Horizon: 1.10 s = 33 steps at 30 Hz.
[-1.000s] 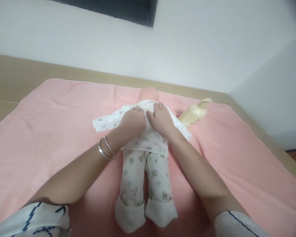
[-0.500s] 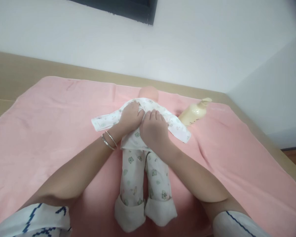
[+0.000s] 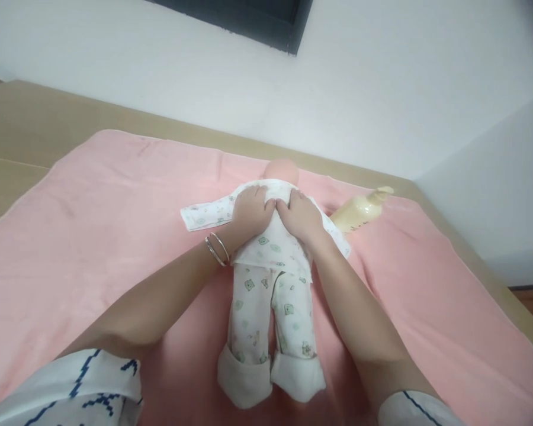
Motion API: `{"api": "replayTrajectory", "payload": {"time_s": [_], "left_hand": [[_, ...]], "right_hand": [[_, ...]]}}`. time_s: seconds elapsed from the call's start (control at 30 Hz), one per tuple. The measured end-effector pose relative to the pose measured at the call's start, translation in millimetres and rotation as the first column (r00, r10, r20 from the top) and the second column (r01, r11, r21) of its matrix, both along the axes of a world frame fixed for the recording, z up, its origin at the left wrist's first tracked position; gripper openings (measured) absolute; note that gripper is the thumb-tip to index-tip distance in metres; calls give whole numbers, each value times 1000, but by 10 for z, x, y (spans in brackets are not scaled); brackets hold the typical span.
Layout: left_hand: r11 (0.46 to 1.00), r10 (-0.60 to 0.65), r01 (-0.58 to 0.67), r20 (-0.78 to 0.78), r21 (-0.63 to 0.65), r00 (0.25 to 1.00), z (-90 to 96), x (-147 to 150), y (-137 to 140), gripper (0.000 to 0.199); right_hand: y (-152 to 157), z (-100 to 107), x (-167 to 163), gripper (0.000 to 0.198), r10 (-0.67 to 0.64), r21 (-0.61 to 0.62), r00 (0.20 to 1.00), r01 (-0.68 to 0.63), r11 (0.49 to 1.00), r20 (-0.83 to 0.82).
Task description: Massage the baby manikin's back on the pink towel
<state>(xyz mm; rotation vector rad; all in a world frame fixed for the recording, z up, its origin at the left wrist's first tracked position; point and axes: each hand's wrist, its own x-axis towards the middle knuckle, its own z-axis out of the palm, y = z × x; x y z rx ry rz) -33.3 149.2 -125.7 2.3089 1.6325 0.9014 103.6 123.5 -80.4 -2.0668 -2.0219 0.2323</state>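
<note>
A baby doll lies stretched out with its bald head (image 3: 282,170) at the far end. It wears a white printed top (image 3: 270,248) and matching trousers (image 3: 252,316) with wide turned-up cuffs. My left hand (image 3: 253,209) rests flat on the left upper part of the top, two silver bangles on its wrist. On the right upper part lies my right hand (image 3: 302,214), fingers stretched toward the head. Both thumbs point inward and nearly meet at the middle. The doll's right-side sleeve is partly covered by my right hand and forearm. Its face cannot be seen.
A pink blanket (image 3: 128,236) is spread under the doll on a tan surface (image 3: 62,109). Beside the right sleeve lies a cream pump bottle (image 3: 357,213) on its side. A white wall (image 3: 231,83) rises behind, with a dark frame (image 3: 266,18) at the top.
My right hand has moved from the middle of the top to its right side, its fingers now pointing toward the head. The left hand stays on the top. The whole view has shifted slightly.
</note>
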Motion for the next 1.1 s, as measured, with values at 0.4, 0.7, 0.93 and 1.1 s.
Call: {"api": "replayTrajectory", "payload": {"time_s": [0.4, 0.7, 0.93, 1.1], "left_hand": [[999, -5, 7, 30, -53, 1000, 40, 0, -25, 50], [1000, -14, 16, 60, -27, 998, 0, -18, 21, 48], [998, -37, 39, 46, -49, 998, 9, -34, 32, 52], [999, -31, 31, 2, -36, 1000, 7, -44, 51, 52]], "right_hand": [[-21, 110, -70, 60, -16, -40, 995, 20, 999, 102], [-49, 80, -64, 57, -3, 13, 998, 2, 1000, 69], [-26, -58, 63, 65, 89, 55, 995, -91, 994, 45], [-1, -106, 57, 69, 67, 69, 996, -71, 995, 56]]}}
